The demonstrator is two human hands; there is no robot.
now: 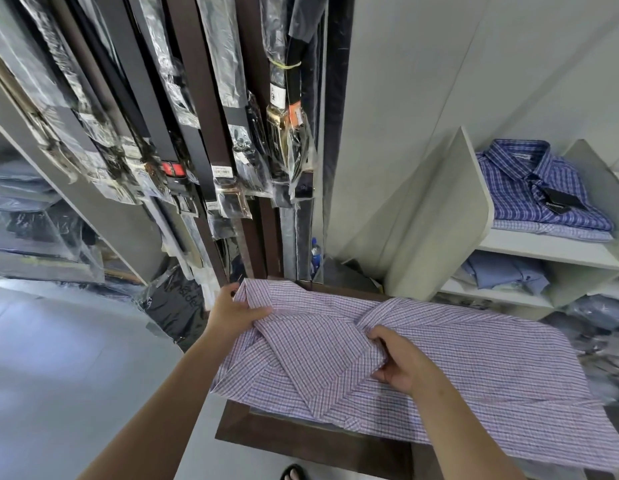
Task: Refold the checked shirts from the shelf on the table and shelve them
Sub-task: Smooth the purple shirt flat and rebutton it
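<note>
A pink-and-purple checked shirt (474, 368) lies spread on the dark wooden table (301, 441), its sleeves crossed over the back. My left hand (231, 311) grips the fabric at the shirt's far left edge. My right hand (401, 365) pinches a folded sleeve near the shirt's middle. Folded blue checked shirts (540, 188) lie stacked on the white shelf (543, 249) at the upper right.
Belts in plastic sleeves (231, 133) hang on dark panels just behind the table. Bagged clothes (34, 230) fill shelves at the left. A plain blue folded shirt (505, 271) lies on a lower right shelf. Grey floor (76, 358) spreads to the left; a sandalled foot (294, 472) shows below.
</note>
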